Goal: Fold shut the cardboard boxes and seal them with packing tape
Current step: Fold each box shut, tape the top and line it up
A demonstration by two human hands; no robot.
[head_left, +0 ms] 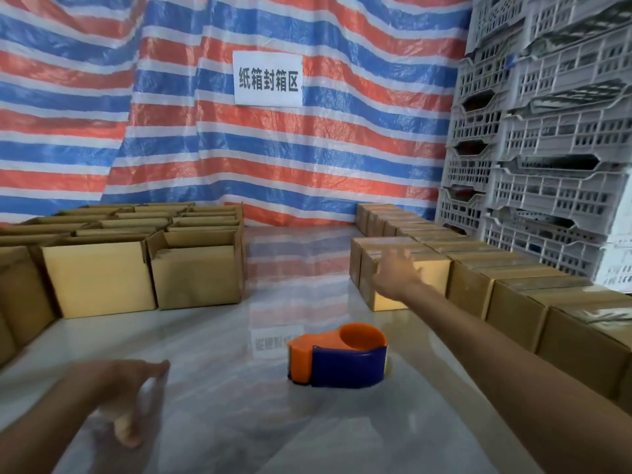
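An orange and blue tape dispenser (pixel 338 359) lies on the glossy white floor, between my two arms. My right hand (pixel 396 273) is stretched forward with fingers spread, in front of a sealed cardboard box (pixel 434 268) at the near end of the right row; contact is not clear. My left hand (pixel 130 398) hovers low at the left, blurred, fingers loosely extended and holding nothing. Open cardboard boxes (pixel 191 268) with raised flaps stand in rows at the left.
Sealed, taped boxes (pixel 513 292) run along the right side up to the near edge. Stacked grey plastic crates (pixel 547 148) rise behind them. A striped tarp with a white sign (pixel 267 78) closes the back. Bare floor (pixel 297 261) runs down the middle.
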